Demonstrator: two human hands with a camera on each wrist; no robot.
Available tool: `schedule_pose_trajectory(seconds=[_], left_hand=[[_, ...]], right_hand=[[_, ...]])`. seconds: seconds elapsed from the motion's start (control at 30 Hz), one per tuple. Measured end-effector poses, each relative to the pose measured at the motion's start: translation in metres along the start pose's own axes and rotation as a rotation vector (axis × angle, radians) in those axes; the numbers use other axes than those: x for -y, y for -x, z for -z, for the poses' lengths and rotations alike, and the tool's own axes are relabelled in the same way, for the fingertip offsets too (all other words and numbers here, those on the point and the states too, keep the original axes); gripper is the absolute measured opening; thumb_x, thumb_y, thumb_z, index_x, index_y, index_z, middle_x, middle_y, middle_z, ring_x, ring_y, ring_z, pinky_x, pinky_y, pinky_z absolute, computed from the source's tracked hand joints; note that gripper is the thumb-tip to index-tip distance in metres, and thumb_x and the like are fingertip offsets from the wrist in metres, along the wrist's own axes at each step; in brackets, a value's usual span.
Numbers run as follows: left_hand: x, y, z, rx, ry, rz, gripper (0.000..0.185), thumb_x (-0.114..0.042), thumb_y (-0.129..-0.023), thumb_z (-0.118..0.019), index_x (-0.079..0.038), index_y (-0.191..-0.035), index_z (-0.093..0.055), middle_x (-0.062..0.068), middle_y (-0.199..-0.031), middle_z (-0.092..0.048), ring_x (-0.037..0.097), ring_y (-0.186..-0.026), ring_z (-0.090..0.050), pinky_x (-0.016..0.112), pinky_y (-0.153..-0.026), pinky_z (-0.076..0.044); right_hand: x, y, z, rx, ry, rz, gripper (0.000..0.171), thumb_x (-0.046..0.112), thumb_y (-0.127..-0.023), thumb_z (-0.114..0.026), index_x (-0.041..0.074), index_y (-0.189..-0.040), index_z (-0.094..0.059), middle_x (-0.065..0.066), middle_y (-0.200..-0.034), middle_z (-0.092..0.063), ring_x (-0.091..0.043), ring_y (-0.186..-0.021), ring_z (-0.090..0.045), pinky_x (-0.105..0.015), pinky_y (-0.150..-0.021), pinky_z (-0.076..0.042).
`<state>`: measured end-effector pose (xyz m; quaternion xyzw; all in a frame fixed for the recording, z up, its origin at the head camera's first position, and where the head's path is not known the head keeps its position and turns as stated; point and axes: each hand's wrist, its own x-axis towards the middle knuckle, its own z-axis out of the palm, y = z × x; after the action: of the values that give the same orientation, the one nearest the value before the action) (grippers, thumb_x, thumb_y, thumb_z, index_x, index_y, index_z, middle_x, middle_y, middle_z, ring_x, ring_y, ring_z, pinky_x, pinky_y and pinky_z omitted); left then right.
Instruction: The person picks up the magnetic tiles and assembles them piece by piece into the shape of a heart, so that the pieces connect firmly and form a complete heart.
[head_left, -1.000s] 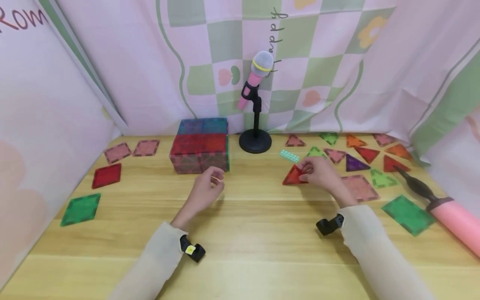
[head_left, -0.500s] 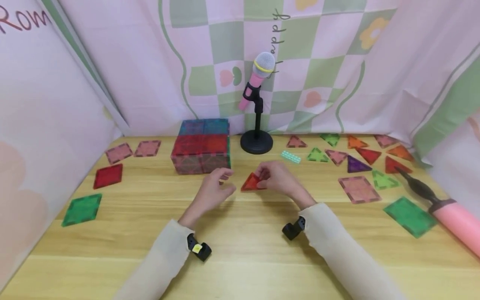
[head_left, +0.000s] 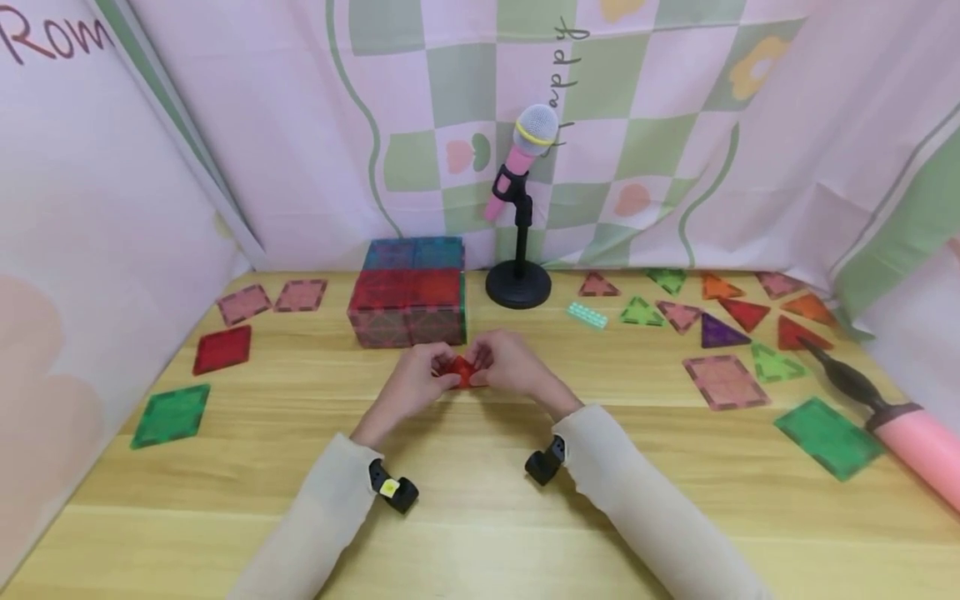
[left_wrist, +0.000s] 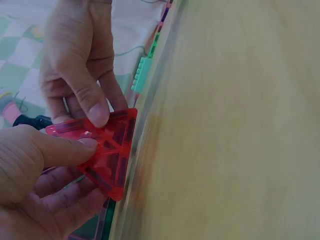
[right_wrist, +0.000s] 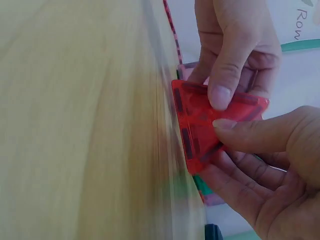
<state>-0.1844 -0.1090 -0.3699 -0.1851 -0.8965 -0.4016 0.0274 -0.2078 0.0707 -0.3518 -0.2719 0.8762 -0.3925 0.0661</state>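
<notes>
- two hands meeting at the middle of the wooden desk (head_left: 480,500), just in front of a box built of tiles (head_left: 408,293).
- one red triangle tile (head_left: 461,371) pinched between both hands, held just above the desk and close to the box's front face.
- left hand (head_left: 414,385): grip closed on the tile, thumb on its top face, fingers curled under, as seen from the left wrist.
- right hand (head_left: 510,367): grip likewise closed on the same tile, thumb pressing its face, fingers beneath, as seen from the right wrist.
- two cream sleeves, each with one small black wrist camera.
- one box of tiles, red panels in front, blue on top, pink below.
- left of the box, four flat square tiles: two pink squares (head_left: 272,298) at the back, one red square (head_left: 222,349), one green square (head_left: 171,414) nearest.
- one toy microphone (head_left: 523,150), pink and grey, on a black stand with a round base, just right of the box.
- one small mint-green strip (head_left: 587,315) right of the stand.
- about ten loose triangles (head_left: 720,321) at the right back of the desk, in green, pink, red, orange and purple.
- two more squares on the right: one pink tile (head_left: 724,382), one green tile (head_left: 828,425).
- one pink hand pump (head_left: 892,421) with a black handle at the far right edge.
- pink and green checked cloth as backdrop.
</notes>
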Motion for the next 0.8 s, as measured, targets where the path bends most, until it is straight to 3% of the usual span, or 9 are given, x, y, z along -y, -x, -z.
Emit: schedule_pose_trajectory(seconds=[0.17, 0.4, 0.57, 0.8], left_hand=[[0.006, -0.001, 0.006, -0.012, -0.058, 0.022, 0.012, -0.003, -0.080, -0.073, -0.002, -0.091, -0.069, 0.009, -0.082, -0.070, 0.015, -0.073, -0.062, 0.027, -0.066, -0.051], [0.008, 0.000, 0.020, -0.014, -0.096, 0.064, 0.015, -0.004, -0.080, -0.073, -0.001, -0.094, -0.069, 0.010, -0.083, -0.070, 0.017, -0.075, -0.063, 0.030, -0.068, -0.051], [0.008, 0.000, 0.024, -0.008, -0.102, 0.072, 0.015, -0.004, -0.081, -0.073, -0.001, -0.095, -0.069, 0.010, -0.084, -0.070, 0.019, -0.076, -0.063, 0.032, -0.070, -0.052], [0.010, 0.000, 0.021, -0.017, -0.067, 0.088, 0.018, -0.006, -0.079, -0.075, -0.001, -0.096, -0.071, 0.011, -0.086, -0.071, 0.020, -0.080, -0.066, 0.034, -0.074, -0.054]], right_hand=[[-0.015, 0.008, 0.021, -0.015, 0.012, -0.012, 0.013, -0.005, -0.077, -0.070, -0.003, -0.087, -0.062, -0.014, -0.082, -0.065, -0.018, -0.075, -0.061, -0.028, -0.070, -0.051], [-0.054, 0.036, 0.072, -0.166, 0.159, -0.083, 0.011, -0.002, -0.080, -0.066, -0.006, -0.090, -0.062, -0.018, -0.083, -0.066, -0.024, -0.075, -0.062, -0.032, -0.070, -0.051], [-0.086, 0.058, 0.120, -0.195, 0.236, -0.241, 0.022, 0.002, -0.084, -0.063, -0.010, -0.102, -0.058, -0.027, -0.095, -0.064, -0.036, -0.087, -0.061, -0.046, -0.079, -0.051], [-0.140, 0.088, 0.181, -0.199, 0.352, -0.451, 0.045, 0.018, -0.090, -0.058, -0.016, -0.118, -0.050, -0.036, -0.112, -0.055, -0.048, -0.101, -0.054, -0.055, -0.084, -0.046]])
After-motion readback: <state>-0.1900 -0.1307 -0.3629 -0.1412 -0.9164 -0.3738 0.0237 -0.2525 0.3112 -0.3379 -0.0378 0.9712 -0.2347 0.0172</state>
